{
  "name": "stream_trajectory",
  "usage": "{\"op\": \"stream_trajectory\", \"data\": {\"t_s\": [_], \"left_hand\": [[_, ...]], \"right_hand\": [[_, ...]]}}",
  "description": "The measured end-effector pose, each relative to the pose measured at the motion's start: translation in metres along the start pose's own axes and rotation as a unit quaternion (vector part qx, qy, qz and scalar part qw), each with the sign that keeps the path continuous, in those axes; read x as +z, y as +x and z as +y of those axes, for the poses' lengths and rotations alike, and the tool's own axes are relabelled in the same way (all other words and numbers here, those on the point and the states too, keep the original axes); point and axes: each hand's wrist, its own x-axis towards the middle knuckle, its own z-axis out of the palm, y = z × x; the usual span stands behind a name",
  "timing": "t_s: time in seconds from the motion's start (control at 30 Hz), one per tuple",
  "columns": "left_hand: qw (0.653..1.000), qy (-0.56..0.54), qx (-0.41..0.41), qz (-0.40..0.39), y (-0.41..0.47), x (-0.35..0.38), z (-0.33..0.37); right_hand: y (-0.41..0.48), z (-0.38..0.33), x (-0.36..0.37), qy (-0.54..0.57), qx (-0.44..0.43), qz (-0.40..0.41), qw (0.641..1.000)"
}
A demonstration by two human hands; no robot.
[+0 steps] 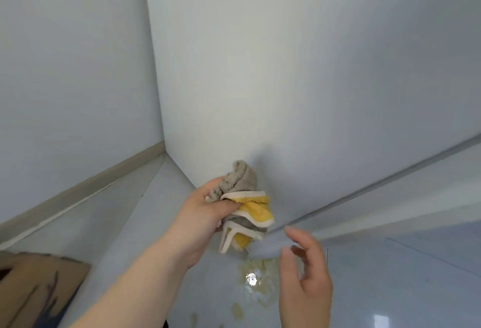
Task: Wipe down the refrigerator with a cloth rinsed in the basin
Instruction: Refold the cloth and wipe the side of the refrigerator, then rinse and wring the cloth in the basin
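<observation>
The wiping looks partway or early; I cannot tell which, since the refrigerator (273,67) shows no wet streaks or dirt that would mark cleaned areas. The basin is not in view. The cloth (247,205) is bunched in folds at the refrigerator's lower corner, just above the floor (390,288). The left hand (208,210) has its grip closed around it, fingers curled over the folds. The right hand (307,273) hangs just beside it, fingers loose, holding nothing. The cloth is thick and nubbly, grey terry on one face, yellow on the other, edged in a cream band. The refrigerator panel is flat, matte and pale. The floor is glossy, with a yellowish puddle (253,280) below the cloth, likely drips.
</observation>
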Motion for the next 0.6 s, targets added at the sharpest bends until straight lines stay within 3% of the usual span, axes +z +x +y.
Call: {"op": "stream_trajectory", "data": {"t_s": [0.1, 0.2, 0.43, 0.6], "left_hand": [[1.000, -0.015, 0.021, -0.006, -0.043, 0.006, 0.052], [0.998, -0.057, 0.023, 0.004, -0.094, 0.018, 0.112], [0.989, -0.077, 0.080, 0.102, -0.196, 0.011, 0.214], [0.976, -0.085, 0.128, 0.157, -0.239, 0.013, 0.241]], "right_hand": [[0.016, -0.075, -0.004, -0.041, -0.119, -0.158, 0.979], [0.016, -0.160, 0.000, -0.013, -0.106, -0.270, 0.957], [-0.018, -0.299, 0.019, -0.048, -0.172, -0.362, 0.915], [-0.038, -0.330, 0.031, -0.039, -0.222, -0.374, 0.900]]}}
